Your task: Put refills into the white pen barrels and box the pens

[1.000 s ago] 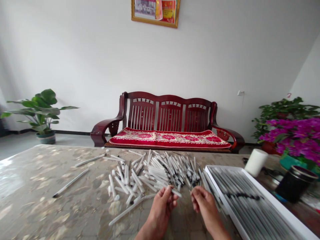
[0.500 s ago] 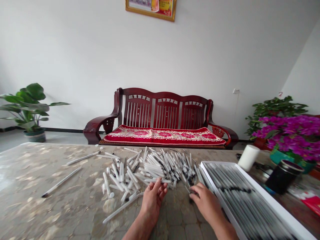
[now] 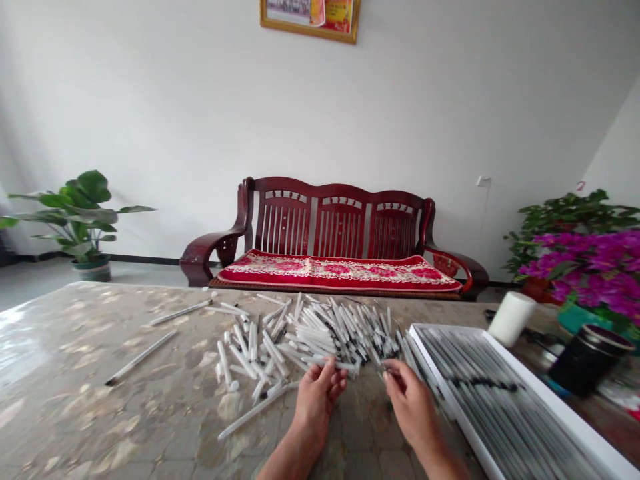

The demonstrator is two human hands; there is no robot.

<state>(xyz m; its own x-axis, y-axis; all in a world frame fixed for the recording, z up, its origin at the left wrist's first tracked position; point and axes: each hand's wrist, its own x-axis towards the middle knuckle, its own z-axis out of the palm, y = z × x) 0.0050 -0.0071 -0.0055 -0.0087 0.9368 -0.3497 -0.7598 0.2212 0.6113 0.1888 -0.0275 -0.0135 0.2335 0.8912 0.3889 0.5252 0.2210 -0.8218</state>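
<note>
A heap of white pen barrels and caps (image 3: 320, 337) lies in the middle of a marbled table (image 3: 100, 407). My left hand (image 3: 315, 397) rests at the near edge of the heap, fingers curled round a white pen part at its tips. My right hand (image 3: 410, 400) is just right of it, fingers pinched on a thin dark piece next to the heap. A white tray (image 3: 525, 417) filled with rows of assembled pens lies to the right of my right hand.
Loose long pens (image 3: 143, 357) lie on the table's left. A white cup (image 3: 511, 319) and a black jar (image 3: 585, 360) stand behind the tray, beside purple flowers (image 3: 595, 267). A red wooden bench (image 3: 335, 247) and a potted plant (image 3: 83, 223) are beyond the table.
Both hands reached forward into the heap half a second ago and have drawn back slightly toward each other. The view swung a little left, then back.
</note>
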